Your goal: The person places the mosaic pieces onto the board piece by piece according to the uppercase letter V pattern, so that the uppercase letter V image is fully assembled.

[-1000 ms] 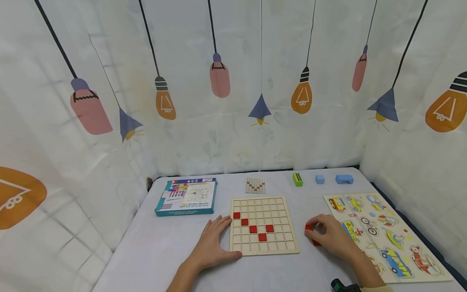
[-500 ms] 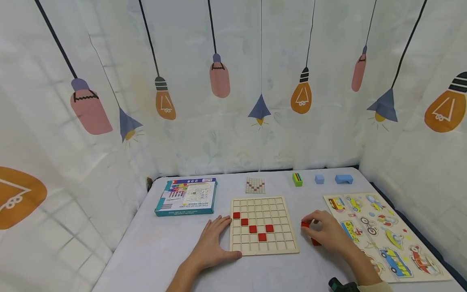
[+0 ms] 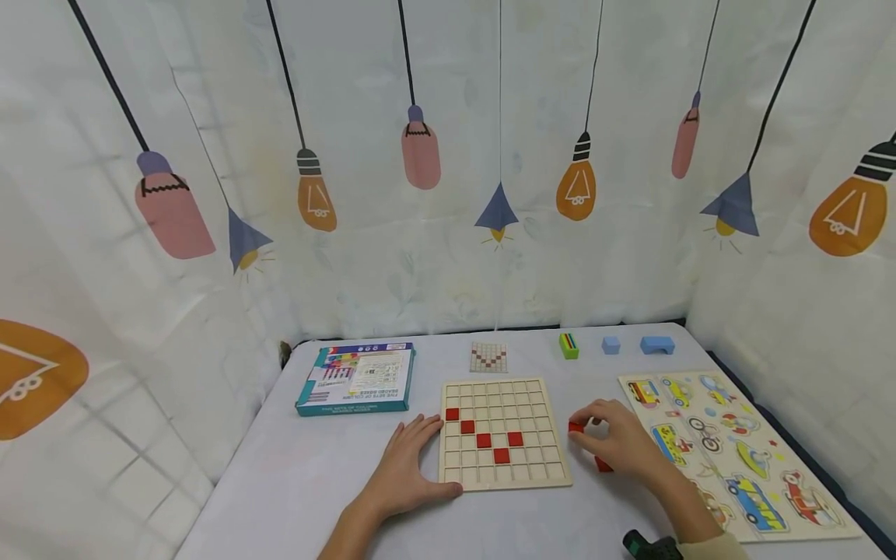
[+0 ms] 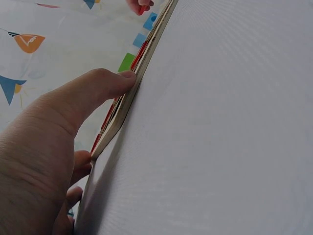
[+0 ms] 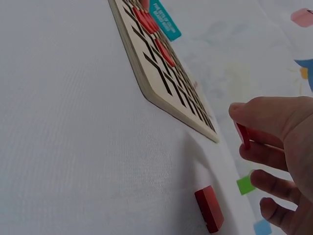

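A wooden grid board [image 3: 514,488] lies mid-table in the head view, with several red square tiles in its cells running in a V-like diagonal pattern. My left hand [image 3: 404,476] rests along its left side, thumb at the near-left corner and fingertips at the left edge. To the right of the board, my right hand [image 3: 619,442] pinches a red tile [image 5: 242,134] between thumb and fingers, raised over the table. Below that hand sits a small stack of red tiles [image 5: 209,209], partly hidden by it in the head view.
Behind the board lies a small pattern card [image 3: 488,357]. A flat teal-edged box [image 3: 357,379] is at back left. Green [image 3: 569,347] and blue blocks [image 3: 610,345] stand along the back right, with a blue arch block [image 3: 657,345]. A wooden picture puzzle [image 3: 742,459] covers the right side.
My right hand has moved left toward the board with the red tile, drawing away from the red stack. My left hand stays at the board's left side.
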Available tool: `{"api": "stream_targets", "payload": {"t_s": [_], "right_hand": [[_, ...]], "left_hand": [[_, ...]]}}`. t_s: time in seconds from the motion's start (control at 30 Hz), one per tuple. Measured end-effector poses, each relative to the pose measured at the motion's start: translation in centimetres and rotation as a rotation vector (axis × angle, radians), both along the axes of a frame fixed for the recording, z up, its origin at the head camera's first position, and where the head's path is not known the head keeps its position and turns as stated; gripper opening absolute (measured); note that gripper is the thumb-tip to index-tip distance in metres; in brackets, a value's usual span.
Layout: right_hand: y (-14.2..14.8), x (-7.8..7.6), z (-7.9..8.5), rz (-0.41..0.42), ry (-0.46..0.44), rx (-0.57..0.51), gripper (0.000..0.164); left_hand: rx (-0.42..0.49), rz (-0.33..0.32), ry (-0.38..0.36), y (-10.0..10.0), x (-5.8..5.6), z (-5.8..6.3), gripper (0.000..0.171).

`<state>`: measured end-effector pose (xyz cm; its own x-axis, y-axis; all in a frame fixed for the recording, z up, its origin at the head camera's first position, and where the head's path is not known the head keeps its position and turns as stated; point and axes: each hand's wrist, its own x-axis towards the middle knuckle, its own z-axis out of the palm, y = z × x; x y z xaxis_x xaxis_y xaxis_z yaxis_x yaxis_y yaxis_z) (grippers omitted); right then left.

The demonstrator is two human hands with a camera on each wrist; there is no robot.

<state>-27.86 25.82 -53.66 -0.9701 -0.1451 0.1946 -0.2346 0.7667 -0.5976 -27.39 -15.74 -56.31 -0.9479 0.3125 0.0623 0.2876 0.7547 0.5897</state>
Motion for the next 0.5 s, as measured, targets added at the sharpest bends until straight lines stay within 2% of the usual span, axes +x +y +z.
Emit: {"api": "stream_targets", "payload": {"t_s": [0.33,0.5], "right_hand": [[-1.3,-0.8,0.3,0.020,-0.020,-0.025,0.019],[-1.8,-1.4,-0.1,0.035,-0.036,-0.052,0.020]], "left_hand": [[0.005,-0.002,0.009,-0.1,0.0,-0.2,0.119],[0.008,0.000,0.012,-0.1,0.0,-0.2,0.120]]}}
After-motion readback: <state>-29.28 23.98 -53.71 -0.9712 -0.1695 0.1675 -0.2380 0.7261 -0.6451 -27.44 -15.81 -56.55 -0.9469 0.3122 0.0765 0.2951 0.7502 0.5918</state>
